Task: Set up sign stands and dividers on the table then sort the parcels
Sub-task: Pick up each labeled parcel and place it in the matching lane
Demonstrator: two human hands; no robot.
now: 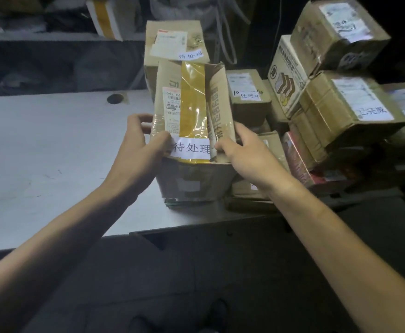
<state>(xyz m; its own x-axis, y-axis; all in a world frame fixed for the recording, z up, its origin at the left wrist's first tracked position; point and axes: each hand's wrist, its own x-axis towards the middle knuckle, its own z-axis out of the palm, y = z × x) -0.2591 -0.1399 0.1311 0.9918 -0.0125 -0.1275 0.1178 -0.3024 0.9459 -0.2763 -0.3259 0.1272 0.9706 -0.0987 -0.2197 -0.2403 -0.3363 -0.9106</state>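
A flattened cardboard parcel (192, 104) with yellow tape and a white label reading 待处理 stands upright on a low cardboard box (194, 181) near the table's right front edge. My left hand (141, 145) grips its lower left side and my right hand (242, 150) grips its lower right side. Behind it stands another upright carton (172, 39) with a small 待处理 label. To the right, a brown box (249, 97) carries a handwritten label.
The grey table (52, 152) has a round cable hole (115, 99) at the back. A tall pile of taped parcels (336, 104) crowds the right side, with a red packet (297, 159) low in it. Shelves with bags lie behind. Dark floor lies below.
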